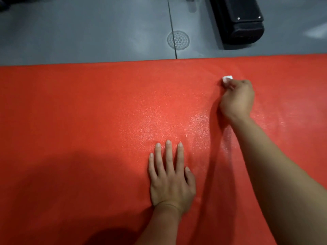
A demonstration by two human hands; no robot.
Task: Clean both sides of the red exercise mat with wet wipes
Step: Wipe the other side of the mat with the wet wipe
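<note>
Looking down from the head camera, the red exercise mat (88, 112) is lying flat on a grey floor (88, 32) and filling most of the view, its far edge running straight across the upper part of the picture.

The left hand (170, 181) is resting palm down on the mat near the bottom centre, its fingers straight and slightly spread, the thumb tucked alongside, holding nothing and pressing flat against the red surface. The forearm is reaching in from the bottom edge.

The right hand (237, 98) is stretching out toward the far right part of the mat, its fingers curled around a small white wet wipe (227, 79), which is bunched up and peeking out beyond the knuckles. The wipe is touching the mat close to its far edge. The right arm is crossing the lower right corner of the view.

Between and beside the two hands, a patch of the mat is glistening (200, 121) with a wet-looking sheen, while the area to the left is sitting in a dark shadow.

Beyond the mat, a round perforated drain cover (178, 40) is sitting in the floor on a thin seam line, and a black boxy object (237, 20) is standing on the floor to the right of it, well apart from the mat's edge.
</note>
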